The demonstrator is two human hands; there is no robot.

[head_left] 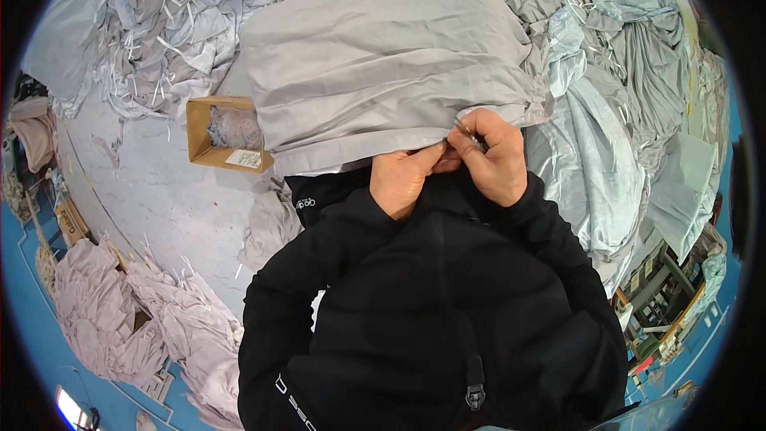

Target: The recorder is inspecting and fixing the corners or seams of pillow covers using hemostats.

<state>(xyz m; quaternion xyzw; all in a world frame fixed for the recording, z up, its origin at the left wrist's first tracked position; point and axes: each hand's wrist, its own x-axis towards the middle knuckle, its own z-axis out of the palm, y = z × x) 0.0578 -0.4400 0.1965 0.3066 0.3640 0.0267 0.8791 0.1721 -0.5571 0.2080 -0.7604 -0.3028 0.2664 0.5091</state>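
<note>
Seemingly, edge work: left hand [401,178] pinches grey cloth [383,56], right hand [498,158] grips perhaps a metal tool [479,142], next needing steadiness.

Pale grey-white surface [140,172], seen mostly at left, marked with thin dark lines. Open cardboard box [203,155] set on it, just beside the left edge of a large grey cloth [383,56], by which the middle is covered. Far left taken up by a crumpled grey fabric heap [171,40] with white ties. Right side covered by a rumpled pale blue-grey fabric pile [586,164].
</note>
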